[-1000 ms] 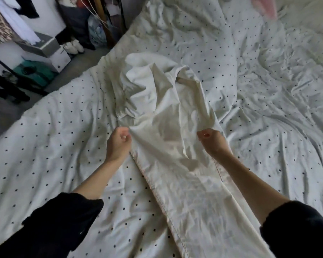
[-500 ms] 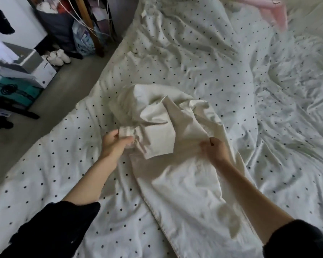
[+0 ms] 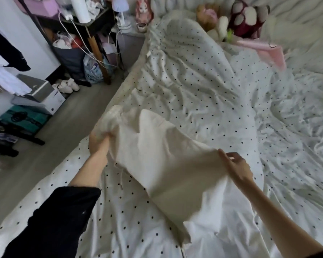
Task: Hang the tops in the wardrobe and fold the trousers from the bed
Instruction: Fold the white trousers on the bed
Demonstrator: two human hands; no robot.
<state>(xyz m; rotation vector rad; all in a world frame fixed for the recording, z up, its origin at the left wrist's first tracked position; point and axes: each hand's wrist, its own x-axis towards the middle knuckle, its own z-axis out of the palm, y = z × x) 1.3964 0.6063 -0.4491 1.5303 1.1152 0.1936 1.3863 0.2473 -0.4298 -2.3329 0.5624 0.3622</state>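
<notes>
Across the spotted bed (image 3: 203, 94) the cream trousers (image 3: 168, 164) hang lifted, their long axis running from the raised waist end down toward the person. Left hand (image 3: 99, 142) clenches the bunched waistband; right hand (image 3: 237, 168) pinches the opposite edge, so folding likely means bringing the two held edges together.

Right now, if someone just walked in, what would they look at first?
Probably the cream trousers held up over the bed in the middle, the left hand gripping a bunched end and the right hand pinching the other edge. Next, the white duvet with black dots spread under everything. Then the stuffed toys piled at the far end of the bed.
</notes>
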